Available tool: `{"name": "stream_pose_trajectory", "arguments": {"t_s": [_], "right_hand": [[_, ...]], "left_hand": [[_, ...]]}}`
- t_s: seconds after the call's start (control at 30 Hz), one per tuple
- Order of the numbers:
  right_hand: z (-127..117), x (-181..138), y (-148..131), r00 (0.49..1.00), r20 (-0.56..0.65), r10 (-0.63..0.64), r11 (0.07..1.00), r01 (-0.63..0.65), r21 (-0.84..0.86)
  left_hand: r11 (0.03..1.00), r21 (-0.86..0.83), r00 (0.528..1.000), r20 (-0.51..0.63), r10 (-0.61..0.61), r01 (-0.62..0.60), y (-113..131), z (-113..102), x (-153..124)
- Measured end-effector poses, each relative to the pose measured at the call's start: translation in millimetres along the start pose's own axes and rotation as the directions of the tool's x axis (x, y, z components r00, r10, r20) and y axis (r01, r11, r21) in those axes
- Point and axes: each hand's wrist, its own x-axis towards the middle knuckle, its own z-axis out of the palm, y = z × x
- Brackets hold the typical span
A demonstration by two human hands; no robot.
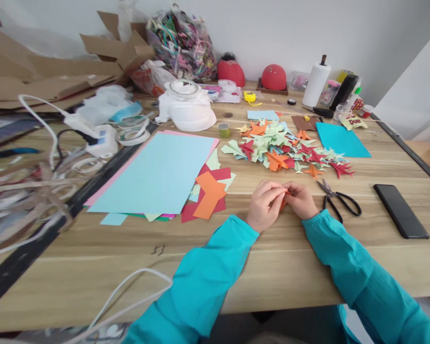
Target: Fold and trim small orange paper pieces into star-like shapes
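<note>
My left hand (266, 205) and my right hand (301, 199) meet above the table, fingertips pinched together. Between them is a small piece of orange paper (283, 204), mostly covered by the fingers, so its folded shape cannot be made out. Just right of my right hand lie black-handled scissors (338, 197), blades apart. Beyond the hands spreads a pile of folded paper pieces (268, 138) in pale green, orange, red and blue. To the left, orange paper scraps (209, 193) lie over red and green ones, beside a stack of coloured sheets with a light blue sheet (154, 172) on top.
A black phone (401, 211) lies at the right. Behind the pile are a turquoise sheet (343, 140), a thread spool (223, 129) and a white roll (316, 86). Power strips (102, 140) and tangled straps crowd the left; a white cable (139, 272) crosses the front edge.
</note>
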Motion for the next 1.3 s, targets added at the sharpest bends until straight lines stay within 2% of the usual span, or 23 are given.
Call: {"name": "stream_pose_trajectory", "arguments": {"t_s": [0.53,1.3], "right_hand": [[0.1,-0.1,-0.1,1.000,0.016,-0.021,1.000,0.021,-0.022],[-0.3,-1.0,1.4,0.999,0.026,-0.036,0.998,0.037,-0.043]], "left_hand": [[1.000,-0.002,0.999,0.036,-0.013,0.013,0.6,-0.9,-0.4],[1.000,-0.005,0.999,0.032,0.001,-0.001,2.0,-1.3,0.1]]}}
